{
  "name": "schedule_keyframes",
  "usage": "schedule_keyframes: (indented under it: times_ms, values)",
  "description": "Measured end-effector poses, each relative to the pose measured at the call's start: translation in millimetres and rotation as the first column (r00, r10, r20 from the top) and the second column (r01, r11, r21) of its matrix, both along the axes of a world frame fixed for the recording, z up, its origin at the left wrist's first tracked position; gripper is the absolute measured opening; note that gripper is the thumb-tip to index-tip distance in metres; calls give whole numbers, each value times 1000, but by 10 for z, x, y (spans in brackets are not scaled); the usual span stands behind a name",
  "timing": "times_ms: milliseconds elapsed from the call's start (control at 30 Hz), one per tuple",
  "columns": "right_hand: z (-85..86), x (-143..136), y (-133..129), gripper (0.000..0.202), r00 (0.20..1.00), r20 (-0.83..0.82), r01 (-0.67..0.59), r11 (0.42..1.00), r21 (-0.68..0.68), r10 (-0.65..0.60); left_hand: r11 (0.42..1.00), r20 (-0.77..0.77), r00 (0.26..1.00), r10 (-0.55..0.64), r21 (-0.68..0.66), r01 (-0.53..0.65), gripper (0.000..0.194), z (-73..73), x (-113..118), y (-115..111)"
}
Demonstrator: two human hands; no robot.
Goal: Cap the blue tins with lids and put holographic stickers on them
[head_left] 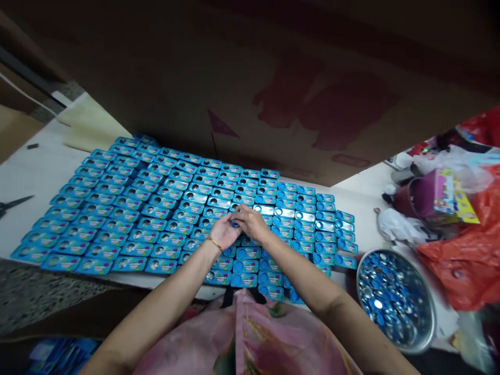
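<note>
Both hands meet over the middle of rows of flat blue tins with rounded ends and printed labels. Turned palm up and cupped, my left hand wears a gold bracelet and has its fingers partly hidden behind the other hand. A small blue round disc shows between the left palm and the right fingertips. From above, my right hand closes its fingers on this disc. Many tins on the left show a dark or silvery round spot at one end; many on the right show a blue round there.
A metal bowl of blue and silver discs stands at the right. Behind the tins rises a large cardboard box. Scissors lie at the left edge. Red plastic bags and a purple container crowd the far right.
</note>
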State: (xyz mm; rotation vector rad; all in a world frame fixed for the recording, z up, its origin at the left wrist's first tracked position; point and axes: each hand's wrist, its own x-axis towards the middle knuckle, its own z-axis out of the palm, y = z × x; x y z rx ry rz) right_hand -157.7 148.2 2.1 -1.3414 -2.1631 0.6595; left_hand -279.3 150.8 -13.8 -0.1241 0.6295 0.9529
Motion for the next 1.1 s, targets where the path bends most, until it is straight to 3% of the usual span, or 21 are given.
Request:
schedule_keyframes:
  times_ms: [100,167,233,367,533,700,767,867,933,1100]
  values:
    - [51,274,254,18,988,-75,128,990,-61,-133,999,-119,992,-35,14,37,14,35,-11,38]
    - [93,503,505,17,938,34,347,930,-123,-346,998,-194,980,-51,12,54,11,64,-31,55]
    - [123,681,775,18,848,233,514,847,-139,-476,999,-244,969,-37,21,43,10,78,-52,57]
    - [133,738,1223,27,731,561,584,782,-218,-389,995,-296,954,-51,61,72,9,56,-103,28]
    - [117,652,1456,38,700,651,591,749,-298,-293,983,-280,955,-96,127,136,12,97,-163,29]
    - [163,699,1208,55,702,612,560,813,-160,-363,978,-232,965,-124,138,159,14,142,-149,55]
    - [163,629,981,45,795,485,469,876,-113,-363,975,-301,948,-100,162,155,15,110,-121,61]
    - [115,414,618,24,980,141,159,981,-113,-143,964,-360,929,-86,207,169,14,46,-54,71]
    - [70,274,425,18,999,-43,25,992,-125,-31,955,-345,935,-81,241,172,14,15,5,74]
    - [18,220,231,8,992,-116,29,989,-146,-46,958,-282,955,-85,242,157,15,-12,128,76]
